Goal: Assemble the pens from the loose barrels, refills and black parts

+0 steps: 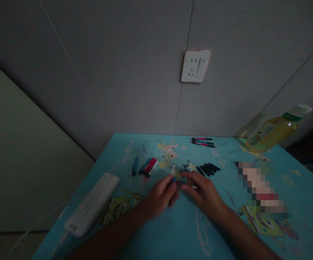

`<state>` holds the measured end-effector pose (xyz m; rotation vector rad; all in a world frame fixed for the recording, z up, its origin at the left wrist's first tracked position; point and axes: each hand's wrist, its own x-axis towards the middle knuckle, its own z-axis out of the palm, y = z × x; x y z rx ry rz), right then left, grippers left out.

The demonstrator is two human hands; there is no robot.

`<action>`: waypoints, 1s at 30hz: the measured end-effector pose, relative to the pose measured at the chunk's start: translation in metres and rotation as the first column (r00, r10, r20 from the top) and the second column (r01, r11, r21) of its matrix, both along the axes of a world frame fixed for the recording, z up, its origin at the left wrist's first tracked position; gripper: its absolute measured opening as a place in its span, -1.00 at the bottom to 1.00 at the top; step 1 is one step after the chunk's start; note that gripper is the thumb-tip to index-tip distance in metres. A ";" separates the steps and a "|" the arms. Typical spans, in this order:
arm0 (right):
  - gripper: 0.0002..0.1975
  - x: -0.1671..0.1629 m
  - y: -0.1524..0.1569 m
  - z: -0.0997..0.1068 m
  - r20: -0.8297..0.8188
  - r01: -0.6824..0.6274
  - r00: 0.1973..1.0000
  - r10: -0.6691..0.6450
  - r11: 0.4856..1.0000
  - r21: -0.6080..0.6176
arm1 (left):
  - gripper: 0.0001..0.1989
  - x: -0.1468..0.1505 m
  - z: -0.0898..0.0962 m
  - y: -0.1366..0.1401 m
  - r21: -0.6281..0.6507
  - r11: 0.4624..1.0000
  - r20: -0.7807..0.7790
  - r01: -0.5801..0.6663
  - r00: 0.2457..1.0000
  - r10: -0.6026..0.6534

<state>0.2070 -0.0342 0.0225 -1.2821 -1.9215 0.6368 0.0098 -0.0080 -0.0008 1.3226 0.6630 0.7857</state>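
Reference is the cluster of coloured barrels (150,167); a single blue barrel (135,165) lies just left of it. Nearer the wearer and right of the cluster, the left hand (162,193) has thumb and fingers closed on a small blue piece (175,179), mostly covered by the fingertips. A pale stick (173,169), right of the cluster, meets that grip; whether it is held cannot be told. Farther right of the cluster, the right hand (203,189) is partly curled, thumb and forefinger slightly apart; any hold is not discernible. Dark pieces (208,169) lie beyond, right of the cluster, their detail lost in dim light. Well right of the cluster, a pixelated patch (261,189) conceals an item; both forearms are cut off by the frame
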 end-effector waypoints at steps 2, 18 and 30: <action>-0.66 0.001 0.000 0.004 0.032 0.036 0.999 -0.037 0.999 0.020 | -0.68 0.001 0.004 0.003 -0.212 0.977 0.197 -0.029 0.978 0.072; -0.60 0.000 0.000 0.003 0.394 -0.086 0.919 0.020 0.985 0.149 | -0.80 -0.010 0.000 0.011 0.594 0.803 -0.447 0.058 0.853 0.269; -0.40 -0.002 -0.002 -0.011 0.489 -0.115 0.872 -0.031 0.957 0.265 | -0.75 -0.015 -0.001 0.011 0.676 0.696 -0.563 0.242 0.778 0.277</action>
